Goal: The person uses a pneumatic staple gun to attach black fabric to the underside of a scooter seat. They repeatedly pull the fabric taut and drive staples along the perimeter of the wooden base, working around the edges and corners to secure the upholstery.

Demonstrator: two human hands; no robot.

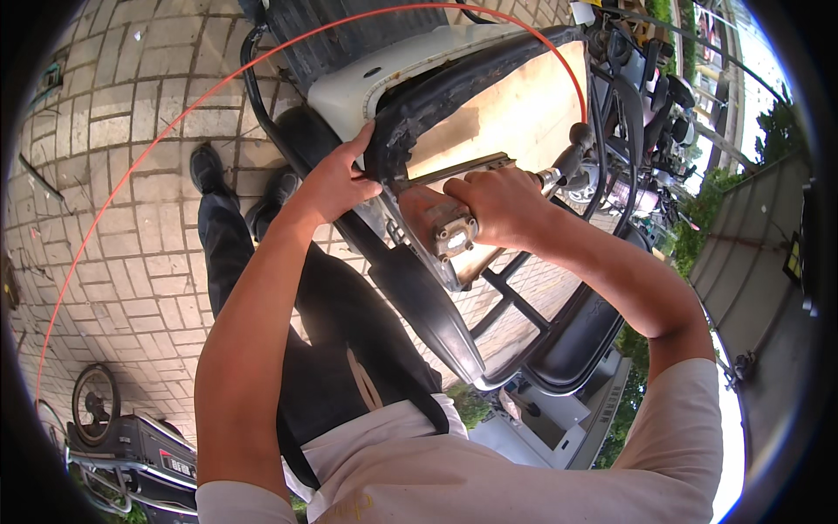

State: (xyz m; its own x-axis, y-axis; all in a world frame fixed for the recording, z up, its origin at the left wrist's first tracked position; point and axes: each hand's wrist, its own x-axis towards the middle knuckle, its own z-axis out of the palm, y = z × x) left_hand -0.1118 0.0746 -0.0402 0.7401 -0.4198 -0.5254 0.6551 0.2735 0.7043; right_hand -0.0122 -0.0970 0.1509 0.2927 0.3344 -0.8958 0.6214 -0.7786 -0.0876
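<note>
My right hand (506, 210) is closed round the handle of a worn orange-brown air stapler (429, 218). The tool lies over a light board (515, 109), its long metal magazine along the lower part of that board. Dark cover material (394, 144) is folded over the board's upper and left edges and looks ragged. At the left corner my left hand (336, 185) presses on this material, thumb and index finger apart at its edge. A thin red hose (301, 37) arcs over the work and comes down near the fitting by my right hand.
A vehicle with a white body panel (349, 96), black tube frame and long black armrest (428, 310) surrounds the work. Paving bricks (144, 231) cover the ground at left. A wheel (95, 402) stands at lower left, and several parked vehicles line the upper right.
</note>
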